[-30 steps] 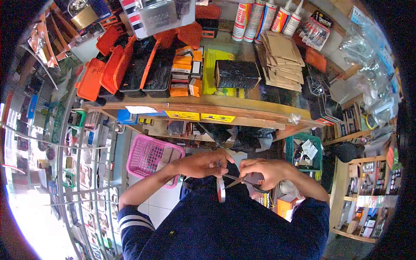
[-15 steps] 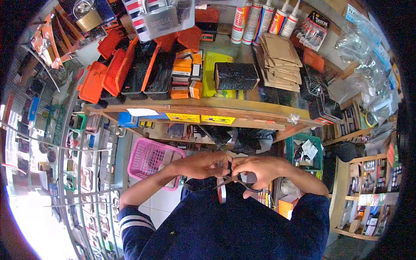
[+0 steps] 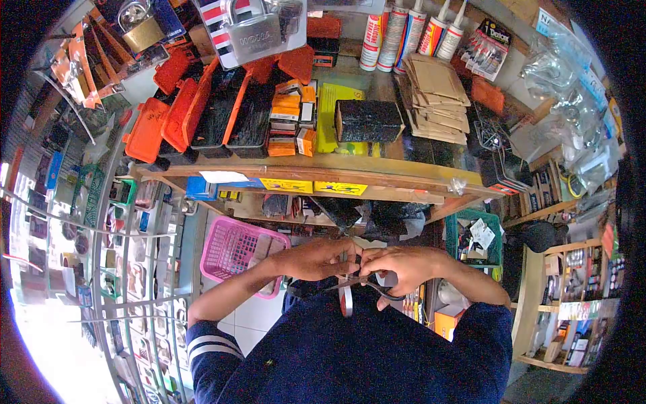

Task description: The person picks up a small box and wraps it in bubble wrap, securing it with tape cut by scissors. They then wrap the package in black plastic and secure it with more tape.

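My left hand (image 3: 315, 260) and my right hand (image 3: 402, 265) come together in front of the dark blue shirt, fingertips nearly touching. In my right hand is a pair of scissors (image 3: 352, 283), its dark handle loop by the thumb and its blades pointing left below my left fingers. My left fingers are pinched together on something small and dark, too hidden to name. Beneath the blades hangs a narrow band (image 3: 346, 302), white and red, possibly part of a tape roll; its upper end disappears behind the scissors and fingers.
A wooden-edged counter (image 3: 377, 168) ahead bears black bins with orange lids (image 3: 180, 114), small orange boxes (image 3: 286, 108), a black block (image 3: 367, 121), brown envelopes (image 3: 436, 97) and sealant tubes (image 3: 410, 37). Below are a pink basket (image 3: 225, 252) and a green basket (image 3: 498, 232).
The scissor blades have come closer together and lie flatter. Both hands remain nearly in place, and the whole view has shifted slightly.
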Available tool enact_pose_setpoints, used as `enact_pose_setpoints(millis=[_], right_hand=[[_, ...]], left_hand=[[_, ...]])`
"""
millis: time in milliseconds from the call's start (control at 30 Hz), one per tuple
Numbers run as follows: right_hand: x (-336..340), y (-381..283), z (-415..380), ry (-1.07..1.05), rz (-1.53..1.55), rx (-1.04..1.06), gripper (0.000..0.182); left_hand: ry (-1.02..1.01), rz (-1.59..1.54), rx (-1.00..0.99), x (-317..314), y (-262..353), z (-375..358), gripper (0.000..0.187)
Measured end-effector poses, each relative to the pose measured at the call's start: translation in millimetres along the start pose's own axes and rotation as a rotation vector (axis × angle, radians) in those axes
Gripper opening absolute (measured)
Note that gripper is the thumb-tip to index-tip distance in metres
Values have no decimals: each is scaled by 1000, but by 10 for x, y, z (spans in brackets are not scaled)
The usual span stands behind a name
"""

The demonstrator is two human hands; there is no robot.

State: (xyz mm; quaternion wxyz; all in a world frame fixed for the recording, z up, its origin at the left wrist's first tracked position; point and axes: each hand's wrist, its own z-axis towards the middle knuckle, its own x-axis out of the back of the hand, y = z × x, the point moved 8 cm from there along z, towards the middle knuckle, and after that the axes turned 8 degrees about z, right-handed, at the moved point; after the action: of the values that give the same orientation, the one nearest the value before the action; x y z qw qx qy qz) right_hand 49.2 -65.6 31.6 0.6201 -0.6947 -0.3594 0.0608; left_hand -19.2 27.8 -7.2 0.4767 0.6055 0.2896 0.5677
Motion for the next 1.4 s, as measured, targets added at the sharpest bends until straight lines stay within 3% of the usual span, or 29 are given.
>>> enact_pose_setpoints(millis=[233,300,400,533,600,733,800,833,967,1000,1033,1067,1133,1233,1300,1400], right_hand=[[-2,25,9,-28,-26,20,60],[-4,93,-4,-17,-71,-7,59],[-13,125,-43,-20,-54,-55,54],[-4,64,-102,-17,-73,-64,51],[82,-38,-191,66,-152,-35,53],[261,-188,-395,104,-151,-141,62],[455,-247,-570,208,-88,-209,65],[571,-262,-674,302,-103,-159,66],[1151,-265,-1183,660,-120,-339,71],[1287,-216,-1296,795,-120,-347,73],[1415,-230,-1346,843,-321,-360,71],[1535,-154,-1395,900,-432,-295,68],[1675,-8,-1442,933,-536,-215,65],[1874,274,-1440,987,-459,-447,58],[1945,370,-1386,963,-528,-427,56],[2044,359,-1335,941,-498,-392,54]], left_hand=[[-10,-29,38,23,46,-5,29],[-121,-6,155,-25,-24,-16,14],[-143,-144,255,-41,-88,-17,18],[-155,-49,281,-55,-116,-10,22],[42,-40,76,22,-84,2,42],[-3,-250,179,-42,-221,-104,45],[91,-585,172,-186,-400,-208,52],[85,-586,172,-266,-380,-239,52],[239,-475,-9,-354,-66,-261,71],[300,-296,-4,-368,-1,-279,80],[363,-117,1,-383,47,-312,89],[357,175,-19,-471,6,-329,110],[406,197,18,-560,-16,-302,110],[509,161,59,-681,-171,-322,114],[612,20,51,-653,-224,-373,102],[694,18,71,-644,-251,-468,107]])
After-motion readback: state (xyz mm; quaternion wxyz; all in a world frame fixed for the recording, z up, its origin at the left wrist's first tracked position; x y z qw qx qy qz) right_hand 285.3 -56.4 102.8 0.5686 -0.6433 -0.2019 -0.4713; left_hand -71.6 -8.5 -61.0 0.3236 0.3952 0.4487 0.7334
